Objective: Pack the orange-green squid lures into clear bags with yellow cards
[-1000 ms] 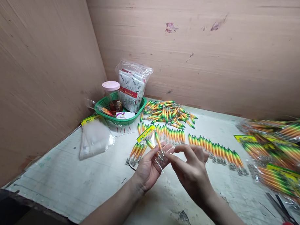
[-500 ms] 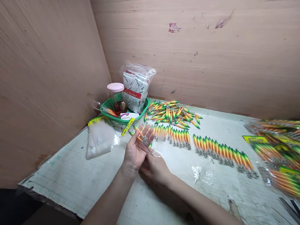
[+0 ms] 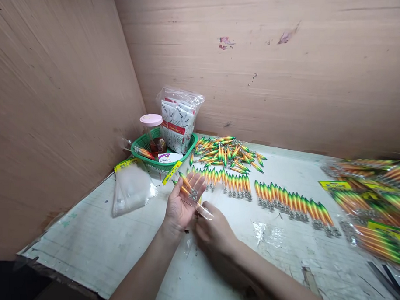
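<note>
My left hand (image 3: pixel 180 204) is palm up over the table's left middle. A clear bag with a yellow header (image 3: pixel 172 172) lies along its fingers, with a few orange-green lures (image 3: pixel 186 183) inside. My right hand (image 3: pixel 215 231) sits just below and to the right, back upward, fingers curled under the bag's lower end (image 3: pixel 204 212). What those fingers hold is hidden. A row of lures (image 3: pixel 231 182) lies just beyond both hands.
A second row of lures (image 3: pixel 293 203) runs to the right, and a loose heap (image 3: pixel 226 152) lies behind. A green basket (image 3: pixel 136 146) with a pink-lidded jar (image 3: pixel 151 120) and a packet bag (image 3: pixel 178 118) stands back left. Empty bags (image 3: pixel 131 189) lie left, filled bags (image 3: pixel 371 204) right. Wooden walls enclose the back and left.
Both hands moved left and down from the middle. My left hand turned palm up with the bag on it. My right hand dropped below it, fingers curling under.
</note>
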Tool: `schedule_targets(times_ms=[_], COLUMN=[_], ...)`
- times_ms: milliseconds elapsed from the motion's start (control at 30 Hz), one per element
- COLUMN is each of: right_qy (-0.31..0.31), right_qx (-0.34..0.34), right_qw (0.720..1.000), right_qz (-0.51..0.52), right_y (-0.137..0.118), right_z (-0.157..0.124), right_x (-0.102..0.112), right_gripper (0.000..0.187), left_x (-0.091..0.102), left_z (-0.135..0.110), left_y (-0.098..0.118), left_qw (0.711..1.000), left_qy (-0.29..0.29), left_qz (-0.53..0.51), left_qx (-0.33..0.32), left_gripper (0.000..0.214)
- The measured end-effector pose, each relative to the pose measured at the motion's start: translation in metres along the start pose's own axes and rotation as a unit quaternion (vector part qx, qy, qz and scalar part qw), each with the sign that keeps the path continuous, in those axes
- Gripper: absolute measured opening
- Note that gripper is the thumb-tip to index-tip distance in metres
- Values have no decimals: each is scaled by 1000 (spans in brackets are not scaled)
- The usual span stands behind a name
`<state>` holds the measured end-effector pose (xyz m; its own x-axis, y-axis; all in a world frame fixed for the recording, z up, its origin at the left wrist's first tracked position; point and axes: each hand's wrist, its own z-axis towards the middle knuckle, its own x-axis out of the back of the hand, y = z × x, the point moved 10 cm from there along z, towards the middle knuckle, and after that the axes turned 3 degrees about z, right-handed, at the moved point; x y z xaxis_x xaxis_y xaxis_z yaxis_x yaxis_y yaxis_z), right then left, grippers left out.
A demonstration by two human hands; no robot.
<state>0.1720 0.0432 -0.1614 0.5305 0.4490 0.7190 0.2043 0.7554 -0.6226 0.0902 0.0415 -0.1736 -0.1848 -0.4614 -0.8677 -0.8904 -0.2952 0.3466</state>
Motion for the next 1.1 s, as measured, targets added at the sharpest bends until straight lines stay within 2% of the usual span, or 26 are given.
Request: schedule_targets(times_ms=[67, 200, 267, 300, 367, 433, 500, 600, 767, 800, 867, 933, 1000, 1033, 1100], right_qy=[13, 63, 19, -21, -95, -103, -35, 76, 174, 187, 200, 228, 250, 239, 138], right_qx=[0, 3, 66, 91, 111, 104, 111, 142, 159, 159, 131, 57, -14, -28, -10], right_qw=[1000, 997, 996, 994, 987, 985, 982, 960, 932, 931, 954, 971, 967, 969, 990], right_qz=[-4, -46, -56, -60, -67, -92, -148, -229, -274, -270, -178, -33, 47, 51, 39], right_y=[-6, -32, -56, -65, -72, -68, -65, -68, -73, -72, -59, -28, 4, 14, 18], right_z=[-18, -54, -60, -61, -60, -52, -42, -36, -35, -34, -28, -21, -14, -9, 6], right_x=[40, 144, 166, 165, 149, 131, 122, 115, 117, 120, 131, 146, 148, 140, 101], right_gripper=[8, 9, 17, 21, 22, 20, 19, 19, 16, 14, 8, 6, 6, 5, 4], left_x=[1, 1, -1, -1, -1, -1, 0, 1, -1, -1, -2, -2, -2, -1, 0], left_z=[-1, -6, -9, -11, -15, -19, -23, -25, -26, -26, -25, -22, -18, -15, -9], left_y=[-3, -17, -28, -33, -45, -56, -64, -69, -71, -71, -67, -56, -38, -28, -6], left_qw=[1000, 999, 998, 997, 995, 992, 989, 987, 987, 988, 990, 995, 998, 999, 1000], left_qy=[12, 18, 6, -1, -13, -19, -16, -8, -19, -20, -14, -1, 16, 23, 31], left_qz=[2, 12, 17, 20, 34, 47, 52, 59, 65, 61, 52, 43, 28, 20, 3], left_qx=[12, 45, 67, 77, 96, 118, 138, 148, 146, 143, 127, 95, 55, 37, -1], left_gripper=[33, 26, 25, 25, 25, 26, 27, 29, 27, 27, 26, 26, 25, 24, 23])
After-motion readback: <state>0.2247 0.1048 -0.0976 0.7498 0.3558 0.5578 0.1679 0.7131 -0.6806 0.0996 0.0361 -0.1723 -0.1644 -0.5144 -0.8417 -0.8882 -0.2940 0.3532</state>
